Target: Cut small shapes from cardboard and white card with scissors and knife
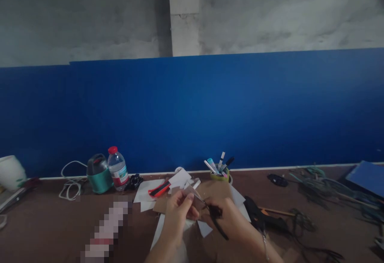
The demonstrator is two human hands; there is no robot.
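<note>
My left hand (180,207) is closed, pinching a small piece of cardboard (196,203) between thumb and fingers. My right hand (226,213) is wrapped around black-handled scissors (215,217), whose blades point left at the held piece. Whether the blades are touching it or cutting into it is too blurred to tell. Beneath both hands lie a larger brown cardboard sheet (217,190) and several white paper pieces, one small scrap (205,228) between my wrists. A red and black utility knife (159,189) rests on paper beyond my left hand.
Behind my hands stands a cup of markers (220,177). On the left are a water bottle (117,171), a green and grey container (100,177) and a white cable (70,187). A black glue gun (265,217) and tangled wires (327,191) lie right. A blue partition (192,111) borders the table.
</note>
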